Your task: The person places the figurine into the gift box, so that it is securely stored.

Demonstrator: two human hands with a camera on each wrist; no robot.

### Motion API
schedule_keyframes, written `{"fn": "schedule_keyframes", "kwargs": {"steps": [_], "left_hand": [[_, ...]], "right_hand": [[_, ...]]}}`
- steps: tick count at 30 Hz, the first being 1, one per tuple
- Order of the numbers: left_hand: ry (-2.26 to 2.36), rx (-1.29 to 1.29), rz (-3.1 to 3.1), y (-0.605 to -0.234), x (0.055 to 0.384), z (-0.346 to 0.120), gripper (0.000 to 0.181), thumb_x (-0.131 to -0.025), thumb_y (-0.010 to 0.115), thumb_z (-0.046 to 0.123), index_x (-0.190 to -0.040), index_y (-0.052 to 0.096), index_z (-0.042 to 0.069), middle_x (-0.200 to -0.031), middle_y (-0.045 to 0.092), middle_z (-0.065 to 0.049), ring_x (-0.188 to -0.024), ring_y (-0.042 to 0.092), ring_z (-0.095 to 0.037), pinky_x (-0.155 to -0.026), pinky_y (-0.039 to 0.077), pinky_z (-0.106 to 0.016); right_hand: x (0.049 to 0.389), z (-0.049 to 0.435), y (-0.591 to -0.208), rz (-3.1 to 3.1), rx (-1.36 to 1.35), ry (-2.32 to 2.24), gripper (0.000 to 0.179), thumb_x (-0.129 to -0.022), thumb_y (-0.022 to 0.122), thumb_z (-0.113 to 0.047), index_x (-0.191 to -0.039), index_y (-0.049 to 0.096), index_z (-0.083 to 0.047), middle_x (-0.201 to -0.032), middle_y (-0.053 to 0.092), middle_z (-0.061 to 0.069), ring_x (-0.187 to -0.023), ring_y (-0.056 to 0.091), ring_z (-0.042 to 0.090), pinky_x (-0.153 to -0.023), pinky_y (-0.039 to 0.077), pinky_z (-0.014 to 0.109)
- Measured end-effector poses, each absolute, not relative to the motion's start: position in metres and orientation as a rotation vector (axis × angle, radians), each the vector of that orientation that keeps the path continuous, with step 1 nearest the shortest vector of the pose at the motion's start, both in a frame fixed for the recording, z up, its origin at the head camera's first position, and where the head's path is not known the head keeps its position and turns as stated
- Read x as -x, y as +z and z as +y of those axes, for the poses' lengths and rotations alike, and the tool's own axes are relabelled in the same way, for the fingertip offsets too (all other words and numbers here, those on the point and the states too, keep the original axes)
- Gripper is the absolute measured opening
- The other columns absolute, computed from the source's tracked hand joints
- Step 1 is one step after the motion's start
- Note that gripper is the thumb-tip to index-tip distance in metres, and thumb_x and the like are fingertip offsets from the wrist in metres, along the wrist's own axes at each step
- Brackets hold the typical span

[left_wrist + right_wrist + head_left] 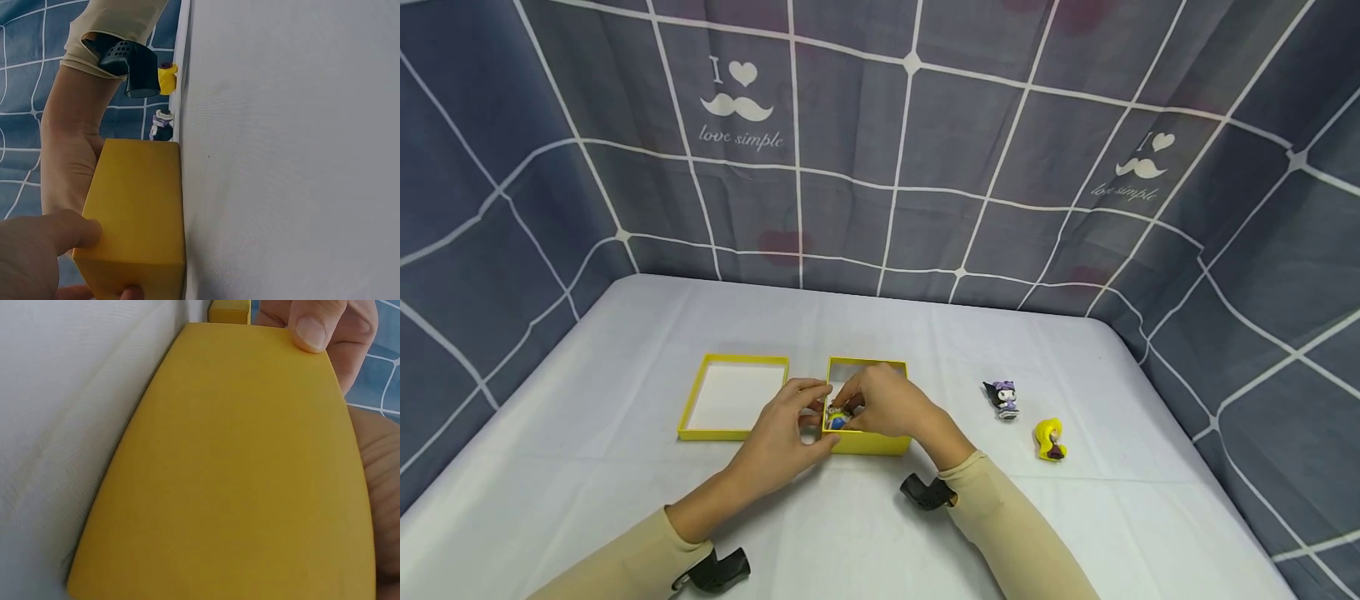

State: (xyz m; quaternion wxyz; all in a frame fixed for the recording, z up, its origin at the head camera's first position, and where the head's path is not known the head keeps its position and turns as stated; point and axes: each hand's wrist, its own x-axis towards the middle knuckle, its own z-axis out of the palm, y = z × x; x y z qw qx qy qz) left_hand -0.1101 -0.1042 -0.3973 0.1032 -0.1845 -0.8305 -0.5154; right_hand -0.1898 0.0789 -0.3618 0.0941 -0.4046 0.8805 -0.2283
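Observation:
A yellow box (871, 443) stands on the table with its top uncovered. My left hand (782, 433) grips its left end, thumb on the front wall and fingers round the side; the left wrist view shows that thumb (80, 230) against the yellow wall. My right hand (887, 402) reaches over the front wall into the box. Its fingertips hold a small blue and yellow figurine (837, 419) in the left part of the box, which the fingers partly cover. In the right wrist view, the box wall (231, 469) hides the right fingertips.
The box's shallow yellow lid (737, 398), white inside, lies left of the box. To the right are a black and purple figurine (1003, 399) and a yellow-haired figurine (1049, 440). A white cloth covers the table (865, 533); a grey checked curtain (850, 150) surrounds its far sides.

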Motion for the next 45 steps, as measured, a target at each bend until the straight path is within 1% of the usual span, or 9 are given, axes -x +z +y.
{"fn": "schedule_keyframes", "kwargs": {"steps": [15,22,28,33,36,41,45], "left_hand": [[-1.512,0.552,-2.441,-0.398,0.110,-0.105,0.060,-0.073,0.081,-0.004,-0.127,0.056,-0.009,-0.128,0.051,-0.010,-0.100,0.060,-0.024,-0.083,0.059,-0.031],[-1.484,0.528,-2.469,-0.398,0.108,-0.106,0.060,-0.073,0.082,-0.001,-0.128,0.057,-0.008,-0.128,0.051,-0.009,-0.101,0.060,-0.023,-0.083,0.058,-0.026],[-1.493,0.535,-2.474,-0.397,0.107,-0.105,0.060,-0.074,0.082,0.001,-0.128,0.057,-0.008,-0.128,0.050,-0.008,-0.102,0.060,-0.024,-0.083,0.058,-0.023],[-1.523,0.538,-2.462,-0.398,0.108,-0.103,0.060,-0.074,0.082,0.000,-0.127,0.057,-0.008,-0.128,0.050,-0.008,-0.102,0.060,-0.025,-0.084,0.058,-0.024],[-1.521,0.538,-2.464,-0.398,0.108,-0.103,0.060,-0.073,0.082,0.000,-0.128,0.056,-0.009,-0.128,0.050,-0.008,-0.102,0.060,-0.025,-0.084,0.058,-0.024],[-1.477,0.534,-2.477,-0.397,0.108,-0.103,0.062,-0.073,0.083,0.001,-0.128,0.057,-0.008,-0.129,0.050,-0.008,-0.102,0.060,-0.024,-0.083,0.058,-0.023],[-1.482,0.531,-2.480,-0.397,0.108,-0.104,0.062,-0.073,0.083,0.001,-0.128,0.057,-0.008,-0.129,0.050,-0.008,-0.102,0.060,-0.023,-0.083,0.058,-0.022]], "right_hand": [[0.189,0.078,-0.361,2.564,1.166,-0.696,0.025,-0.075,0.082,-0.001,-0.098,0.078,-0.009,-0.093,0.072,-0.004,-0.079,0.067,0.005,-0.067,0.053,0.010],[0.189,0.076,-0.362,2.571,1.203,-0.663,0.023,-0.076,0.083,-0.007,-0.098,0.078,-0.010,-0.094,0.072,-0.005,-0.080,0.067,0.003,-0.070,0.052,0.010],[0.188,0.081,-0.360,2.595,1.250,-0.633,0.020,-0.079,0.082,-0.012,-0.098,0.078,-0.011,-0.093,0.072,-0.006,-0.083,0.067,0.004,-0.074,0.054,0.014],[0.185,0.088,-0.358,2.612,1.293,-0.656,0.020,-0.079,0.082,-0.016,-0.098,0.078,-0.010,-0.094,0.073,-0.004,-0.085,0.068,0.008,-0.075,0.054,0.014],[0.184,0.093,-0.357,2.624,1.290,-0.698,0.022,-0.079,0.082,-0.018,-0.099,0.077,-0.009,-0.095,0.073,-0.001,-0.087,0.068,0.010,-0.076,0.055,0.018],[0.180,0.101,-0.355,2.636,1.251,-0.799,0.027,-0.080,0.081,-0.018,-0.104,0.075,-0.006,-0.099,0.072,0.003,-0.092,0.068,0.015,-0.082,0.057,0.025],[0.178,0.106,-0.356,2.674,1.235,-0.841,0.032,-0.081,0.080,-0.020,-0.110,0.073,-0.007,-0.105,0.071,0.001,-0.097,0.066,0.012,-0.086,0.055,0.026]]}}
